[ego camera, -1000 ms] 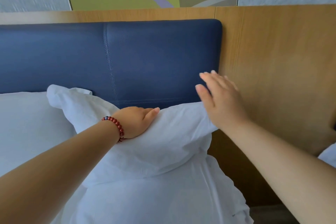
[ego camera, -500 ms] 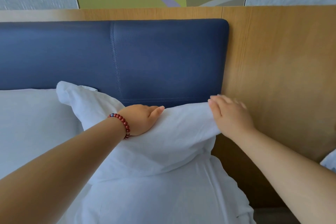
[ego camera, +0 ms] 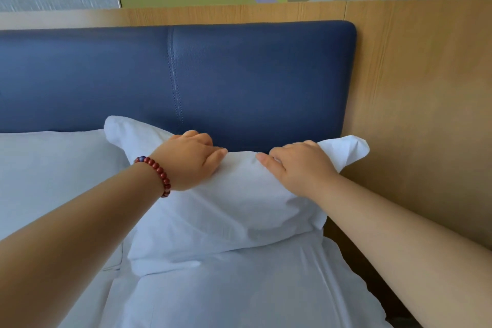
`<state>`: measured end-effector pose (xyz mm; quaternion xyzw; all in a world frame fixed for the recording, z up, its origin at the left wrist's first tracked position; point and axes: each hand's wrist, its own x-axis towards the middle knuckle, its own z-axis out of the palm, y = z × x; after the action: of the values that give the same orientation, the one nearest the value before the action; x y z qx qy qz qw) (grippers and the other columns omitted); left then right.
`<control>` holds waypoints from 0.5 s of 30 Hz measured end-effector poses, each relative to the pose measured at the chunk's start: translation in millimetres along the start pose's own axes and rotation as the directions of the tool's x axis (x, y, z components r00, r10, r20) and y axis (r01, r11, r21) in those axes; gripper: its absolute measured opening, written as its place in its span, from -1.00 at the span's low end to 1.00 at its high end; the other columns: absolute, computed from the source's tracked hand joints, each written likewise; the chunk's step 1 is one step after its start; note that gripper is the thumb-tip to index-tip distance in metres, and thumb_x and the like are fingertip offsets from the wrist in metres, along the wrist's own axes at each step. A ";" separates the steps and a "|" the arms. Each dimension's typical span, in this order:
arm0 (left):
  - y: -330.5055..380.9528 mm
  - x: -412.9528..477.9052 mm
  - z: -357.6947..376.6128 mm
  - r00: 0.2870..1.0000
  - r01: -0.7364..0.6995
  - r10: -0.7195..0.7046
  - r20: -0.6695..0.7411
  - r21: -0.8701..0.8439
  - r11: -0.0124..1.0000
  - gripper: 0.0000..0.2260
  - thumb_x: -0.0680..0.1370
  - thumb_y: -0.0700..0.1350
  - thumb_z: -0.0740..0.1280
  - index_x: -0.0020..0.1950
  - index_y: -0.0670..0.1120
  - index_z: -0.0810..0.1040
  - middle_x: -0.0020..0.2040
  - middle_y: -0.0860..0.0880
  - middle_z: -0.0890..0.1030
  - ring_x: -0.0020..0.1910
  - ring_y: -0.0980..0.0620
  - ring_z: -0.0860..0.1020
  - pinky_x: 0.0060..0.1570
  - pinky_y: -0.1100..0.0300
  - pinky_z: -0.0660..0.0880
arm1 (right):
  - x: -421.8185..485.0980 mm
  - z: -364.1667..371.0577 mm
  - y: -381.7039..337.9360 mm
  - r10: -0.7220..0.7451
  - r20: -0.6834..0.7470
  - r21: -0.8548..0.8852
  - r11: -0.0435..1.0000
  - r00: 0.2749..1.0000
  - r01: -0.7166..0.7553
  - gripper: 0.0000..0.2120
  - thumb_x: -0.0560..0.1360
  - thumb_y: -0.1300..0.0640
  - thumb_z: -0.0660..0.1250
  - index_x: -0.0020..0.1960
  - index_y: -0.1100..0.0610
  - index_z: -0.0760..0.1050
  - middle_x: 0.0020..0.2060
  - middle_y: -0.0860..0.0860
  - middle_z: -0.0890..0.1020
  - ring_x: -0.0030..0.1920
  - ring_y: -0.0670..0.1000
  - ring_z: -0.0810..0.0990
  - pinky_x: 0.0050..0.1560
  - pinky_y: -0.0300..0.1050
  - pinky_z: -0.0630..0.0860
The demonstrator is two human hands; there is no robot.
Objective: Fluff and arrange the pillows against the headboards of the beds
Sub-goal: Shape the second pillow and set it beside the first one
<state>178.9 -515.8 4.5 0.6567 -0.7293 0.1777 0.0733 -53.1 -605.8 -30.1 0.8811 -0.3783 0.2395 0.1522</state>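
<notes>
The right hand [ego camera: 298, 165] has dropped from mid-air onto the pillow [ego camera: 226, 210], whose right corner now pokes up free. A second pillow [ego camera: 40, 168] lies at the left. The left hand [ego camera: 190, 160] and the right hand clamp curled fingers [ego camera: 205, 140] over the pillow's top edge, which leans against the blue headboard [ego camera: 239, 74].

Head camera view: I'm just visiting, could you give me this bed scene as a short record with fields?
place: bed with a blue headboard on a wood wall panel
top pillow: white, lying on a lower pillow, top edge at the headboard
left hand: grips the top pillow's upper edge; red bead bracelet on the wrist
right hand: grips the same edge, nearer its right corner
nearby: third pillow to the left
</notes>
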 end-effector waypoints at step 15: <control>-36.9 46.1 28.4 0.959 0.084 -0.116 -0.258 -0.132 0.988 -0.53 0.67 0.11 -0.05 -0.38 -0.03 0.30 -0.34 -0.03 0.50 -0.29 -0.11 0.46 -0.29 0.08 0.31 | 30.8 35.1 9.1 0.175 -0.335 0.115 0.983 0.926 -0.144 -0.40 0.59 -0.22 -0.17 -0.24 0.12 0.46 -0.25 0.01 0.53 -0.13 0.09 0.44 0.03 0.01 0.33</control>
<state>212.9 -571.6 0.0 0.6576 -0.6881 0.2157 0.2182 -30.6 -645.9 -42.3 0.7978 -0.4055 0.4177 0.1568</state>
